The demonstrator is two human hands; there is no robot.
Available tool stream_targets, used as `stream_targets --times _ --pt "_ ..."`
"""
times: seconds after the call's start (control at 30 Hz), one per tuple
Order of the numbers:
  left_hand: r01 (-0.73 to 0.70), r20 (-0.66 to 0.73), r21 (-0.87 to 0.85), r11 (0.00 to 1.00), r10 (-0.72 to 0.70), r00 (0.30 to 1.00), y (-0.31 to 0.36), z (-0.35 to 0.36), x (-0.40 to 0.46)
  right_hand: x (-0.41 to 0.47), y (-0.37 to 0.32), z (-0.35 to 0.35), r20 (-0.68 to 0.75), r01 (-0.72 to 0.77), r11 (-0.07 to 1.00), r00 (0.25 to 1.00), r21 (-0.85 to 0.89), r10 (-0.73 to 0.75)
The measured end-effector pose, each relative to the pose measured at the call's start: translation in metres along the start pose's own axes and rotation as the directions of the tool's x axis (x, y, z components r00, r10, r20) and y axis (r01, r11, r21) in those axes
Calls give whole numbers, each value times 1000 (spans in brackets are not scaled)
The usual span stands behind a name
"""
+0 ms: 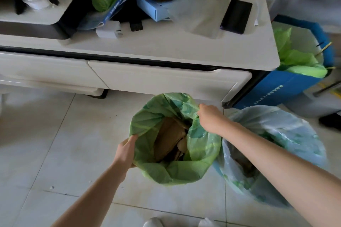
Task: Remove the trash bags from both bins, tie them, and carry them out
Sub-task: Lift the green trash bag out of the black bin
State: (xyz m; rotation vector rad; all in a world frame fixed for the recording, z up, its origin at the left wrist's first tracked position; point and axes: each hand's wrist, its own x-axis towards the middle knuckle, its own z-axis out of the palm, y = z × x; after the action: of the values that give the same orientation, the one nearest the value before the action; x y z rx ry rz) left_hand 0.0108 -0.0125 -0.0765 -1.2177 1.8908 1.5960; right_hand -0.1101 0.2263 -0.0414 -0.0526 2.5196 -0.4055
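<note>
Two hands gripped the green bag [184, 171] at frame centre: left hand [125, 151] pinched its lower-left rim, right hand [208, 118] its upper-right. Lifting looked underway; tying comes next. The pale blue bag [287, 134] waited at right, untouched.

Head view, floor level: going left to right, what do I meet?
Left hand → green bag → right hand → clear bag.
</note>
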Motion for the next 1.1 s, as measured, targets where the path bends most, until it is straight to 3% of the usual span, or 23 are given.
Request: stream_targets --times 0.1,0.27,0.4,0.53,0.63,0.73,0.87,0.97,1.1 --pt "0 -26 -33 999 -1 1000 12 -1 1 -4 -3 -16 -68 -6 996 998 91 13" --pt "13 -65 -159 987 -24 998 26 -12 -1 -22 -5 -39 87 -126 982 990 142 114" --pt "72 2 -237 969 -73 997 24 -27 -3 -31 -5 -41 197 -216 934 967 283 164" --pt "-41 2 -220 975 42 999 25 -33 -5 -34 -9 -42 254 -244 893 955 378 154" --pt "-96 -14 -117 989 95 995 22 -37 -9 -42 -8 -43 307 -288 816 941 501 143" --pt "-17 57 -12 1000 17 998 12 -39 -14 -57 -6 -45 344 -285 844 930 454 129" --pt "124 187 -44 991 -114 976 0 -30 -22 -64 -3 -39 374 -311 812 919 494 125" --pt "109 121 -60 992 -102 987 0 -23 -20 -61 -5 -31 346 -326 773 926 544 148" --pt "77 63 -83 994 -72 995 12 -20 -11 -53 -5 -31 185 -275 775 961 569 205"
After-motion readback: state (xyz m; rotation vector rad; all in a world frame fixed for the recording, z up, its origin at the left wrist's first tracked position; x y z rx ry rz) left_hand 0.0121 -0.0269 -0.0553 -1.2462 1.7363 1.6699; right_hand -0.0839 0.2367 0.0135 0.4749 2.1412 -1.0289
